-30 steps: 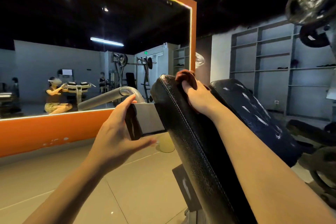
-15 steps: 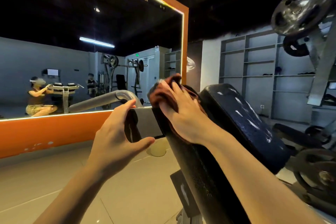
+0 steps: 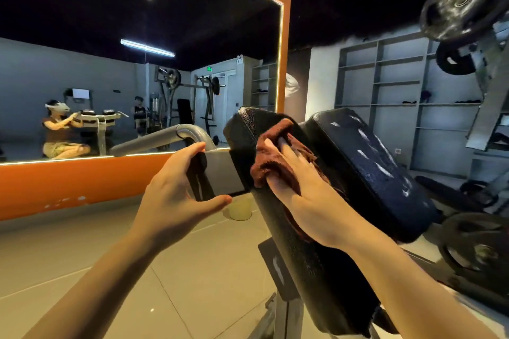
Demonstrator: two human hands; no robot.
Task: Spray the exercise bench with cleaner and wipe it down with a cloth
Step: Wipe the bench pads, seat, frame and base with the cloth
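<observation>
nearest the camera, the long black textured vinyl pad of the bench [image 3: 311,264] is seen edge-on, rising away at a steep tilt. the right hand [image 3: 300,187] is laid on its upper part with fingers straight and spread, and the rust-brown crumpled cloth [image 3: 271,165] is pressed flat under the palm against the vinyl; a flat hand is judged to spread pressure across the cloth for a wiping stroke. the left hand [image 3: 176,195] is curled round the grey square metal bracket [image 3: 224,173] fixed to the pad's side, thumb below and fingers on top, probably so that the bench is steadied while it is rubbed. just beyond the cloth, a second black padded cushion [image 3: 371,170] is set beside the first; pale streaks on its face are taken to be cleaner not yet wiped off. the spraying appears to be done and the wiping partly done. a pale round container [image 3: 240,210] stands on the tiled floor [image 3: 82,256] under the bracket; whether it is the cleaner cannot be told. farther off, an orange-framed wall mirror [image 3: 285,63] and grey open shelving [image 3: 399,91] are seen.
</observation>
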